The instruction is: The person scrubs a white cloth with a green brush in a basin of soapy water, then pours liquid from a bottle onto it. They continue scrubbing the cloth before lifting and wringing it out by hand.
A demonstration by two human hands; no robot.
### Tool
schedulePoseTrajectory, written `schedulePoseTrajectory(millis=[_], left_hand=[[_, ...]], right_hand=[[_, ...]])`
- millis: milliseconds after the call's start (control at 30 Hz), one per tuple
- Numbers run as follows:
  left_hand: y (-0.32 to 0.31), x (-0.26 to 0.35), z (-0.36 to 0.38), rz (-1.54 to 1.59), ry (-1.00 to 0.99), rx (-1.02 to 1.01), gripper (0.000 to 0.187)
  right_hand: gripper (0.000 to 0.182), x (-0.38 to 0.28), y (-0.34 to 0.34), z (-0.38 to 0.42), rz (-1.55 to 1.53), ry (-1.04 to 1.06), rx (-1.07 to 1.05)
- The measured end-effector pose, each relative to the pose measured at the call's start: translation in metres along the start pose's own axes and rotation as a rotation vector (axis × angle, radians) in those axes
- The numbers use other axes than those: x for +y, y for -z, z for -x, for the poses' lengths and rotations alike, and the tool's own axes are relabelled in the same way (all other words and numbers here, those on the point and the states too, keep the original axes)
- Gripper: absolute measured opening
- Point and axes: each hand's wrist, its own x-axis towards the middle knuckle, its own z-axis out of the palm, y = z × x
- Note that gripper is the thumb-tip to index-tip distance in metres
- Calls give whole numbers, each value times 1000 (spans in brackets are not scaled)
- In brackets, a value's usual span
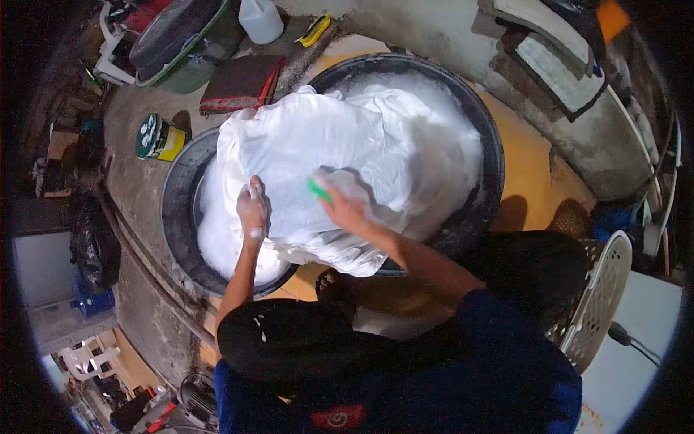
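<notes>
A wet white cloth (303, 137) lies spread across two dark basins, the larger basin (499, 166) on the right and the smaller basin (173, 210) on the left. My left hand (252, 208), with suds on its fingers, is closed on the cloth near its left side. In my right hand (345, 206) is a green scrub brush (318, 190), held against the middle of the cloth. This hand is smeared by motion, and its fingers partly hide the brush. White suds (448, 130) fill much of both basins around the cloth.
A yellow and green tub (160, 139) stands left of the basins. Behind them are a folded dark mat (242, 83), a white jug (261, 20), a yellow-handled brush (314, 30) and a large green basin (181, 43). A white plastic chair (600, 304) is at the right.
</notes>
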Motion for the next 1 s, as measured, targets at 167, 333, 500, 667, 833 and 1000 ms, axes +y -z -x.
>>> schedulePoseTrajectory(millis=[167, 333, 500, 667, 833, 1000], left_hand=[[-4, 5, 4, 226, -46, -60, 33], [-7, -4, 4, 257, -41, -26, 37], [-12, -5, 4, 174, -78, 19, 40], [-9, 8, 21, 203, 25, 9, 38], [-10, 2, 23, 164, 24, 19, 35], [-15, -14, 23, 358, -34, 84, 33]], right_hand=[[21, -41, -33, -21, 286, 149, 97], [41, 32, -25, -16, -2, 138, 68], [33, 115, -12, -43, 534, 1, -153], [32, -36, -24, -34, 175, 235, 28], [38, 152, 34, -60, -63, -319, 61], [42, -29, -31, -45, -352, 348, 280]])
